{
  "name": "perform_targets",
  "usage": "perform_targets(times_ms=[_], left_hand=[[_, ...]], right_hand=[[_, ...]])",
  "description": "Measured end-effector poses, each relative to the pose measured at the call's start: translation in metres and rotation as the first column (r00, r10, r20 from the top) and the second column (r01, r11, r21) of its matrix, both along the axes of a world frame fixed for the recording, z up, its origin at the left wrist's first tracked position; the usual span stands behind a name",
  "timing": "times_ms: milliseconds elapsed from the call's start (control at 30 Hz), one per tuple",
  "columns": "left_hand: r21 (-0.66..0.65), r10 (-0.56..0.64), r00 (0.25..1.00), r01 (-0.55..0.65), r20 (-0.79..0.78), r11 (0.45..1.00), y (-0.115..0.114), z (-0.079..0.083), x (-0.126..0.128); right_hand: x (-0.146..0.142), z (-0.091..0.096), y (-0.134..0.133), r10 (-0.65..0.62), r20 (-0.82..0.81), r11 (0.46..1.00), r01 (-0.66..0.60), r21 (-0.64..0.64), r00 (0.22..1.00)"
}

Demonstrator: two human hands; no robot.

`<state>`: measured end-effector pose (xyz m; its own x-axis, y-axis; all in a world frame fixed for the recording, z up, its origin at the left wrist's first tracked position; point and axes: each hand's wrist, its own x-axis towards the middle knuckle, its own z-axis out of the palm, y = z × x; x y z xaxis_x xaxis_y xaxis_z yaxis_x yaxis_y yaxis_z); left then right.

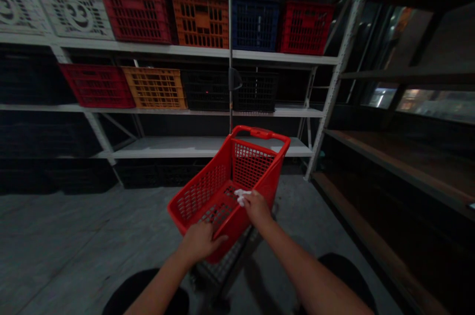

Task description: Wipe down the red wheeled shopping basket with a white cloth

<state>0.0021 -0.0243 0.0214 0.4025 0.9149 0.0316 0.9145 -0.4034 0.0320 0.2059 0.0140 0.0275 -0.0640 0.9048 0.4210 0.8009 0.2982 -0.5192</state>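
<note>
A red plastic shopping cart (267,183) with a slotted basket stands right in front of me, its handle at the far end. My right hand (257,208) pinches a crumpled white cloth (242,196), or perhaps a tissue, against the basket's right rim. At the near end, my left hand (200,241) grips the rim with its fingers hooked over the inside and the thumb out along the outer side. Nothing lies in the visible part of the basket. The lower frame and wheels are dark and partly hidden by my arms.
Behind the cart stands a white metal shelving rack (200,144) holding white, red, orange, blue and black plastic crates, such as a yellow crate (156,88). Dark shelves (393,161) run along the right side. The floor (92,236) is grey concrete.
</note>
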Motion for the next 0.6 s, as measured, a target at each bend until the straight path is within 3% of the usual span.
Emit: perform_targets(times_ms=[100,200,300,467,600], left_hand=[[0.034,0.152,0.988,-0.154,0.039,0.988,0.003,0.009,0.026],[0.064,0.266,0.962,-0.27,0.066,0.961,0.006,0.007,0.042],[0.09,0.266,0.962,-0.271,0.062,0.958,0.008,0.001,0.04],[0.126,0.241,0.97,-0.244,0.04,0.961,0.009,-0.005,0.022],[0.162,0.241,0.97,-0.244,0.041,0.956,0.007,-0.006,0.015]], right_hand=[[-0.033,-0.012,-0.016,0.092,-0.014,0.996,-0.092,-0.011,0.996],[-0.04,-0.013,-0.015,0.111,0.032,0.994,-0.11,-0.024,0.993],[-0.018,-0.002,0.002,0.06,0.097,0.998,-0.059,-0.014,0.994],[0.028,0.018,0.031,-0.184,0.103,0.983,0.184,0.003,0.978],[0.008,0.007,0.021,-0.181,0.071,0.983,0.179,0.039,0.981]])
